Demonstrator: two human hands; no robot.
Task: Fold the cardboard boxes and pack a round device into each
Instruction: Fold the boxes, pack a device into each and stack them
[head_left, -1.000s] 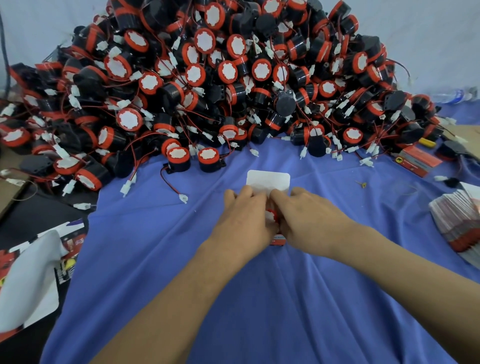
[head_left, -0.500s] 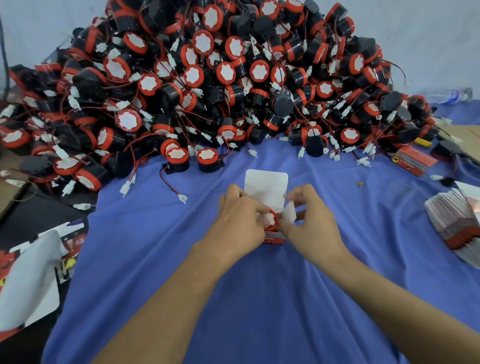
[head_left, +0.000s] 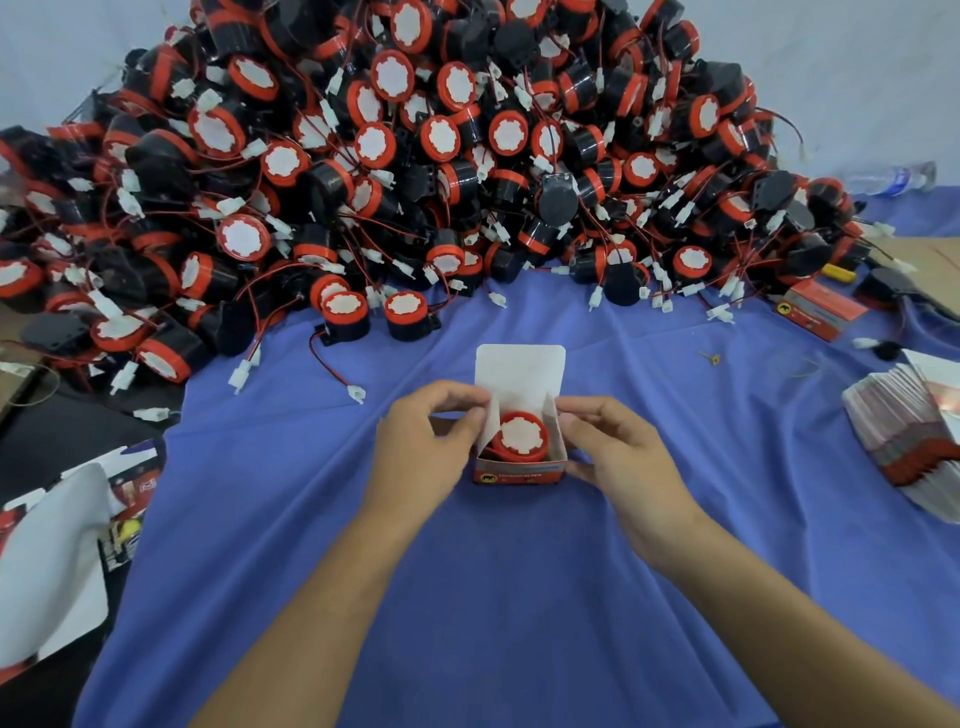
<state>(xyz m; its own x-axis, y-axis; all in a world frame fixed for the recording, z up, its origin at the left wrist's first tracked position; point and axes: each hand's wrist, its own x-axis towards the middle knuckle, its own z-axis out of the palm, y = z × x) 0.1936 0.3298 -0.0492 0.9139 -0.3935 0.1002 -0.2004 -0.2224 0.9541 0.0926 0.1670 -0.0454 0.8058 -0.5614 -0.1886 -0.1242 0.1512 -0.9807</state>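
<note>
While left hand (head_left: 421, 449) and right hand (head_left: 618, 452) pinch the box (head_left: 517, 472) sides, the round device (head_left: 521, 435) sits between.

Box: a small cardboard box (head_left: 519, 470), red outside and white inside, stood upright on the blue cloth (head_left: 519, 597), with its top open.
Lid flap: the white lid flap (head_left: 519, 371) stuck up at the back, and the two small side flaps stood up too.
Round device: one red round device (head_left: 521, 435) with a white top sat inside the box, a little tilted.
Pile: a big pile (head_left: 415, 156) of black and red devices with thin wires lay behind the box.
Flat boxes: a stack of flat boxes (head_left: 904, 431) lay well off to the right.
</note>
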